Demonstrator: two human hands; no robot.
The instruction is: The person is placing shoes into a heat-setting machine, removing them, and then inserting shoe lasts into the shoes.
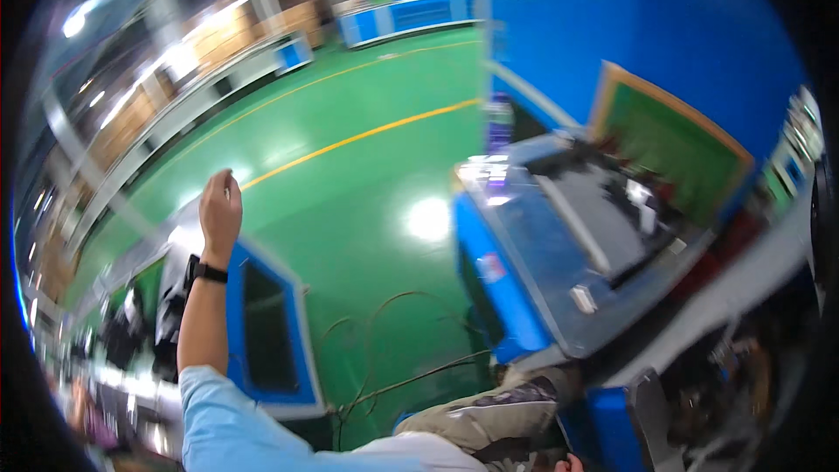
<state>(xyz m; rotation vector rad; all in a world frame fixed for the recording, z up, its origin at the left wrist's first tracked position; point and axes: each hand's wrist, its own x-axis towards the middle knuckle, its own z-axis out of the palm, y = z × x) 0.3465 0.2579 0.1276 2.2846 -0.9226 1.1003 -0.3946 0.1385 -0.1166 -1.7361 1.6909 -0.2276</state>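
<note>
My left arm reaches forward in a light blue sleeve with a black wristband [210,273]. My left hand [221,211] is raised over the green floor, its fingers curled in toward the thumb. A small bright spot shows between the fingers, and I cannot make out whether it is an object. Below the hand stands a blue cabinet with a dark panel [267,328]. Of my right hand [570,463], only some fingers show at the lower edge, beside my trousers [489,415]; its grip is hidden.
To the right, a blue workbench [516,210] bears a grey mat [603,218], a purple-tinted bottle [499,122] and a green board with a wooden frame [669,140]. A tall blue wall [664,26] rises behind. Cables [393,385] lie across the floor [376,236]. Much is blurred.
</note>
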